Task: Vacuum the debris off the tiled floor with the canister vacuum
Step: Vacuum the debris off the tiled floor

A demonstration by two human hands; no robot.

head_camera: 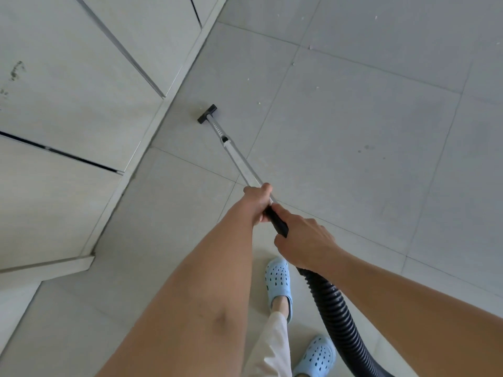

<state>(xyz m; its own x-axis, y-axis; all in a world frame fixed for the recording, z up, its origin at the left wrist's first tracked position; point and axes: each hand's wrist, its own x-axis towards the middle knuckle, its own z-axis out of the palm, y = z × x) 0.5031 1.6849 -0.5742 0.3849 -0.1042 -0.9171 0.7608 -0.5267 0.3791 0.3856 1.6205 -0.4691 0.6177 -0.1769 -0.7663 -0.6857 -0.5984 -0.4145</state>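
Between both hands' curled fingers runs the vacuum wand.

I have one view only, head-mounted, wide-angle, looking steeply forward and down. Forearms and feet fill the near lower frame; the tiled floor and wall base recede above. No second view overlaps.

Both hands grip the wand, nozzle on tiled floor.
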